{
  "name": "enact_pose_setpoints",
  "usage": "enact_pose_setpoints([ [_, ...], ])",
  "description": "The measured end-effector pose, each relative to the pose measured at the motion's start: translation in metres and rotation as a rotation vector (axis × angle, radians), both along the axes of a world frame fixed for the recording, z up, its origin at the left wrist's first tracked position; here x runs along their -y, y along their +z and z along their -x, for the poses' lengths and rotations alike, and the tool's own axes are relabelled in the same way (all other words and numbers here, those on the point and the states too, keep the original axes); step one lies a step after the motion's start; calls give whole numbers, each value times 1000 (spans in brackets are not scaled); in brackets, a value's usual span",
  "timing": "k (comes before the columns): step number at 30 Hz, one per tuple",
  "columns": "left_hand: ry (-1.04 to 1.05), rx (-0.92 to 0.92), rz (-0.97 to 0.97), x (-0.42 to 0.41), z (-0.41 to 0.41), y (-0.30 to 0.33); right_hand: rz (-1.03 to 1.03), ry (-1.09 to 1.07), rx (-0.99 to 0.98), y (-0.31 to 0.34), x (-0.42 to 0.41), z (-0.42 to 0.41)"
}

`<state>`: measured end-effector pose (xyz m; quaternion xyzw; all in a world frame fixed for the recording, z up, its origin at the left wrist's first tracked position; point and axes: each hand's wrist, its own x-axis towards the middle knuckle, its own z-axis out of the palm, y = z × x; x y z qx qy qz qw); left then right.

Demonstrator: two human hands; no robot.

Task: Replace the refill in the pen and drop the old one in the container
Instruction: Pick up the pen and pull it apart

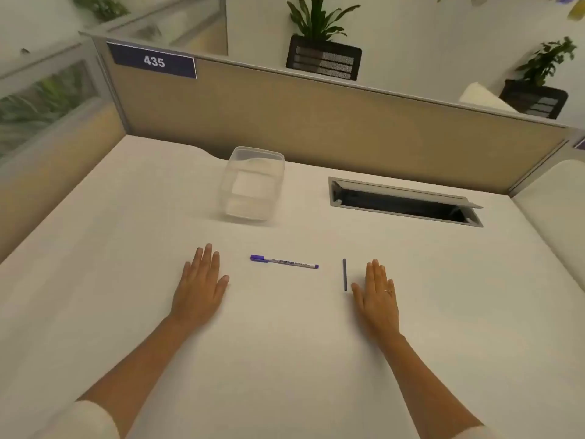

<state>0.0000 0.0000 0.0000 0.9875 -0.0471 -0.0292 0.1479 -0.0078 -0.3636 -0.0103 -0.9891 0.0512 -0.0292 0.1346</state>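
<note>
A pen (284, 262) with a purple cap and a pale barrel lies crosswise on the white desk, cap to the left. A thin dark blue refill (344, 274) lies lengthwise to its right. My left hand (200, 286) rests flat, palm down, left of the pen and holds nothing. My right hand (378, 291) lies flat just right of the refill, with a ring on one finger, and is also empty. A clear plastic container (253, 185) without a lid stands behind the pen, toward the partition.
An open cable slot (405, 201) with a raised grey flap is cut into the desk at the back right. A tan partition (316, 122) with a "435" sign closes the back and left sides. Potted plants stand beyond it.
</note>
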Motion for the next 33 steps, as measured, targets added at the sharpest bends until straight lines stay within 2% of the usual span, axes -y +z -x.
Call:
enact_pose_setpoints([
  [13,29,8,-35,1,2,-15,-29,-32,-117,-23,1,5],
  [15,28,11,-34,1,2,-16,-79,-59,-62,-18,-2,2],
  [17,25,3,-29,0,1,-16,-122,-60,100,-10,-11,-2],
  [20,23,8,-19,0,1,-17,-202,39,264,1,-35,-13],
  [24,28,20,-13,-2,1,-20,-317,116,203,5,-74,-32],
  [33,30,28,-5,-4,-2,-24,-465,-33,144,-7,-95,-45],
])
